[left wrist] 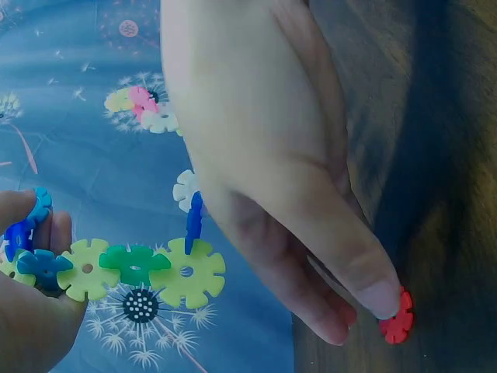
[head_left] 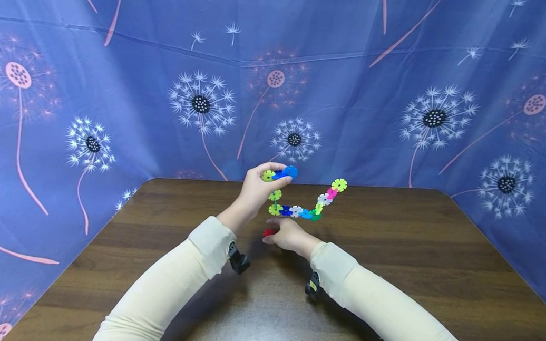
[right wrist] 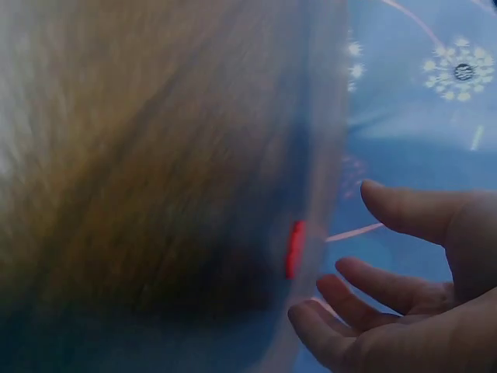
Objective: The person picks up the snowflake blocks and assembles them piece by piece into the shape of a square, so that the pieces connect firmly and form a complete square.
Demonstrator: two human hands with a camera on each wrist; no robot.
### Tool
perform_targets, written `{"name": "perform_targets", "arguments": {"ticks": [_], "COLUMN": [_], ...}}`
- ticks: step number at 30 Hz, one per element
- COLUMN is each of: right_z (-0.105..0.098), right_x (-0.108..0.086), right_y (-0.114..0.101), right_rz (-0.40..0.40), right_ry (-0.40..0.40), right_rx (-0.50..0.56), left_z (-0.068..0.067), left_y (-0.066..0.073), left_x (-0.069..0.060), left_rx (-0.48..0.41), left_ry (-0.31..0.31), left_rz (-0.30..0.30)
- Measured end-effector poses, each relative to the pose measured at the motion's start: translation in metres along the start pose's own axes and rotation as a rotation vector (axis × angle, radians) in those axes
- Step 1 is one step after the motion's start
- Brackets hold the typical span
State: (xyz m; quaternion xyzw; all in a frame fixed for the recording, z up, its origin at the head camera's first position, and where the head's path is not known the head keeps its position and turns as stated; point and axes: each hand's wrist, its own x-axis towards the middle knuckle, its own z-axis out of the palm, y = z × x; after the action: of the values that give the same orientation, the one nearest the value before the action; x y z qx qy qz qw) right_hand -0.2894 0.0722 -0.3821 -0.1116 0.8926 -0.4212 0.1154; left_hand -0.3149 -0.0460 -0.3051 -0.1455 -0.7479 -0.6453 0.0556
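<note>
My left hand (head_left: 254,190) holds up a bent chain of interlocking snowflake discs (head_left: 296,212) above the table, pinching it at the blue discs (head_left: 290,171). Yellow-green, green, blue, white and pink discs make up the chain, and its far end rises to the right. Low over the tabletop, below the chain, is my right hand (head_left: 292,235), its fingers spread around a loose red disc (head_left: 268,233). In the right wrist view a gap shows between the fingertips (right wrist: 299,315) and the red disc (right wrist: 295,249). The left wrist view has the thumb right beside the red disc (left wrist: 398,317).
A brown wooden table (head_left: 388,284) spreads under both arms. Behind it hangs a blue curtain (head_left: 354,91) with dandelion prints. Black wrist cameras (head_left: 238,259) are strapped under the sleeves.
</note>
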Motion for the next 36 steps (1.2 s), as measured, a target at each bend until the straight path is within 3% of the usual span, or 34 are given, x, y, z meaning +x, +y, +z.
{"name": "perform_targets", "arguments": {"ticks": [6,14,20,27,31,36], "right_z": [0.005,0.005,0.006,0.004,0.003,-0.001], "right_x": [0.014,0.021,0.021,0.021,0.018,0.013], "right_y": [0.006,0.007,0.003,0.006,0.010,0.012], "right_rz": [-0.056,-0.078,-0.080,-0.030,0.009,0.084], "right_ry": [0.040,0.048,0.043,0.020,-0.004,-0.045], "right_rx": [-0.160,-0.238,-0.226,-0.223,-0.153,0.033], "left_z": [0.000,0.000,-0.001,-0.001,-0.001,-0.001], "left_y": [0.001,0.002,0.000,-0.001,-0.003,-0.003], "left_x": [0.001,0.001,0.002,0.001,0.001,0.002], "left_rx": [-0.021,-0.042,-0.047,-0.028,-0.020,-0.016], "left_ry": [-0.012,-0.019,-0.019,-0.019,-0.018,-0.009], "left_rz": [0.004,0.013,0.008,0.001,0.003,0.012]}}
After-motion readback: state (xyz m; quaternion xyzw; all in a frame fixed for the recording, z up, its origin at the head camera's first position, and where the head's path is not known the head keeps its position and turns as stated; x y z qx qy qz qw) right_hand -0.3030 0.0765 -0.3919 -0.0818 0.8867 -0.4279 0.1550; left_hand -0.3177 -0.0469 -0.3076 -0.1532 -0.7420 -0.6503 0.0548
